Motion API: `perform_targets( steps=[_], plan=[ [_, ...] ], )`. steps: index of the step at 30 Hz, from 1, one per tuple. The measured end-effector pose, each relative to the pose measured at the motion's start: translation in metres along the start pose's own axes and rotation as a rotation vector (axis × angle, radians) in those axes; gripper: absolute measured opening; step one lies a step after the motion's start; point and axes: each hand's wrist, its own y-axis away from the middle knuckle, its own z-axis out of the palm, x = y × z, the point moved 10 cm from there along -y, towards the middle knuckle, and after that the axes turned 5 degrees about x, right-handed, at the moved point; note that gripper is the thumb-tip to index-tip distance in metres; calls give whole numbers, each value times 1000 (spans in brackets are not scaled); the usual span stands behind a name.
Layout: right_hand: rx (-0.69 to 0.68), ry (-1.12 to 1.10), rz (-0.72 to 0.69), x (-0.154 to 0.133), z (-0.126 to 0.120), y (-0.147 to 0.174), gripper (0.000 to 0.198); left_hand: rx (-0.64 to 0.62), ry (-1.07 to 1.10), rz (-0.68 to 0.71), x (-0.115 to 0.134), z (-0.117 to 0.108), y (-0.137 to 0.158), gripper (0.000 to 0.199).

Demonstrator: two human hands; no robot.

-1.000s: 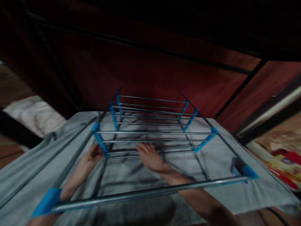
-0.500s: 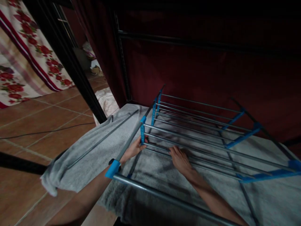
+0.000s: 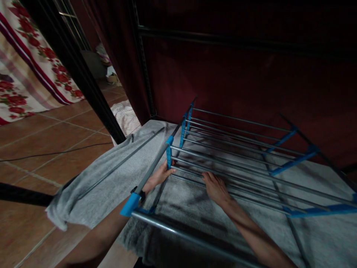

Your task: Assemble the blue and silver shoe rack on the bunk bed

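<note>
Head view: we are facing the rack, resting between front and back edges of the grey blanket.
Left hand: we are pinching a blue bracket.
Right hand: we are half-curling it at a lower rod; gripping or not, we cannot tell.
Loose rod: lying near the blanket's left edge.

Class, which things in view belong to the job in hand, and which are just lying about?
In the job:
Rack
Left hand, around a blue side piece
Right hand, at the lower bars
Possibly the loose rod, untouched

Just about:
Grey cloth under the rack
Flowered cloth
Striped cloth
Floor cable
</note>
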Motion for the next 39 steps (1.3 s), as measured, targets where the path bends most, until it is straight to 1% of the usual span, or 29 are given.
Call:
perform_targets(
  steps=[5, 8, 11, 15, 19, 22, 28, 34, 39],
  plan=[
    [3, 6, 2, -1, -5, 1, 30, 8, -4, 29, -4, 1, -1, 30],
    [1, -9, 0, -1, -7, 0, 30, 7, -8, 49, -1, 2, -1, 30],
    [1, -30, -3, 0, -8, -1, 32, 6, -12, 65, 3, 2, -1, 29],
    [-42, -57, 20, 5, -4, -3, 34, 8, -7, 70, 6, 3, -1, 25],
    [-64, -45, 22, 6, -1, -4, 35, 13, -3, 74, 7, 3, 0, 19],
    [-65, -31, 17, 6, -1, -4, 35, 4, -4, 75, 8, 3, 1, 19],
    [-65, -46, 10, 4, -2, -5, 33, 16, -6, 76, 10, 3, 1, 24],
    [-68, -45, 13, 4, -3, -6, 32, 35, -8, 49, 6, 4, 1, 30],
    [-34, -21, -6, 2, -3, -9, 36, 38, -22, 44, 14, 2, -1, 31]
  ],
)
